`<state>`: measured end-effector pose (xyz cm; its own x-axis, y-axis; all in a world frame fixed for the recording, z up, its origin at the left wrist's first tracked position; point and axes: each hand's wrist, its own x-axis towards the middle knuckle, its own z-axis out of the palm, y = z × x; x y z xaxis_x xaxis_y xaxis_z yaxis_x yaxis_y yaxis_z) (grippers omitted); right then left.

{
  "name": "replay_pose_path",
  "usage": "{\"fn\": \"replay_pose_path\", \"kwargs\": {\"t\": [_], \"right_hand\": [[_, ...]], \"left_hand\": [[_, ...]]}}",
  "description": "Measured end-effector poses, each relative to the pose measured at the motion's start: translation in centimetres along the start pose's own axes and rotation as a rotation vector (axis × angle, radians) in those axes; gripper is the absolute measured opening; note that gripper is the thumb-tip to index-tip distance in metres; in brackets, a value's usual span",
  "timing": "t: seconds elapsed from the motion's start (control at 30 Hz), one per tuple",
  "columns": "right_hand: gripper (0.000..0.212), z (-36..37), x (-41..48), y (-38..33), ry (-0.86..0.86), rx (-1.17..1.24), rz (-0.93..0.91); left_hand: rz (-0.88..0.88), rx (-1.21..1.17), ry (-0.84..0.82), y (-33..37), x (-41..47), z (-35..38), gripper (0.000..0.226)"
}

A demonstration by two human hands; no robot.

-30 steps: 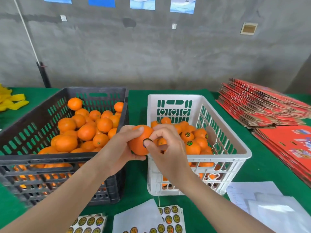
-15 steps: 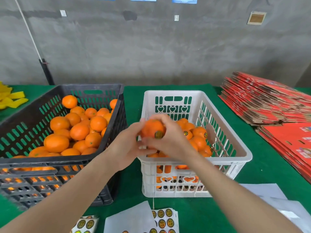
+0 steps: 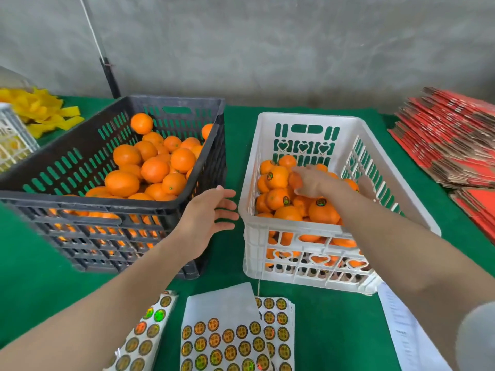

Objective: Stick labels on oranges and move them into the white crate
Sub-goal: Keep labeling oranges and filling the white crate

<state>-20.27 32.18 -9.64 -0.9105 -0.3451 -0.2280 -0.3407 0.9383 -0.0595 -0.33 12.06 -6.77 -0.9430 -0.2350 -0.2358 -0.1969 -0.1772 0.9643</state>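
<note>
Orange (image 3: pixel 294 180), round fruit, atop pile in white slotted plastic crate (image 3: pixel 267 223) | under right hand (image 3: pixel 314 183) fingertips, grip unclear (blur) | left hand (image 3: pixel 203 218) slack, empty

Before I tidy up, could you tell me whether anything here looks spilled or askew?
Nothing has spilled; all the oranges sit inside the black crate and the white crate. Only the sticker sheets lie askew, fanned and overlapping at the near edge.
</note>
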Motion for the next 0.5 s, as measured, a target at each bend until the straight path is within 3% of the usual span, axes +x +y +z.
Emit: {"fn": "replay_pose_path", "kwargs": {"t": [0.07, 0.13, 0.2, 0.23, 0.3, 0.37, 0.43, 0.5], "right_hand": [[0.06, -1.0, -1.5, -1.2, 0.176, 0.093, -0.015], [0.038, -2.0, -4.2, -3.2, 0.558, 0.353, -0.098], [0.019, -2.2, -8.5, -6.0, 0.903, 0.583, -0.339], [0.015, -1.7, -10.9, -7.4, 0.943, 0.653, -0.499], [0.012, 1.0, -15.1, -10.0, 0.758, 0.714, -0.74], [0.013, 4.8, -17.5, -11.6, 0.392, 0.698, -0.728], [0.018, 8.4, -18.2, -12.4, 0.098, 0.616, -0.599], [0.024, 11.2, -18.2, -12.7, -0.054, 0.571, -0.473]], "left_hand": [[-0.017, 0.11, 0.007, -2.0, 0.2, -0.6, 0.021], [-0.093, 0.357, -0.023, -4.8, 0.4, -1.5, 0.018], [-0.175, 0.786, -0.195, -8.0, 0.6, -2.9, 0.03], [-0.226, 1.031, -0.331, -9.5, 0.7, -3.6, 0.048], [-0.285, 1.443, -0.51, -11.6, 0.7, -4.9, 0.077], [-0.235, 1.724, -0.539, -12.9, 0.7, -5.5, 0.083], [-0.189, 1.798, -0.496, -13.7, 0.7, -5.6, 0.079], [-0.188, 1.702, -0.454, -13.5, 0.8, -5.8, 0.06]]}}
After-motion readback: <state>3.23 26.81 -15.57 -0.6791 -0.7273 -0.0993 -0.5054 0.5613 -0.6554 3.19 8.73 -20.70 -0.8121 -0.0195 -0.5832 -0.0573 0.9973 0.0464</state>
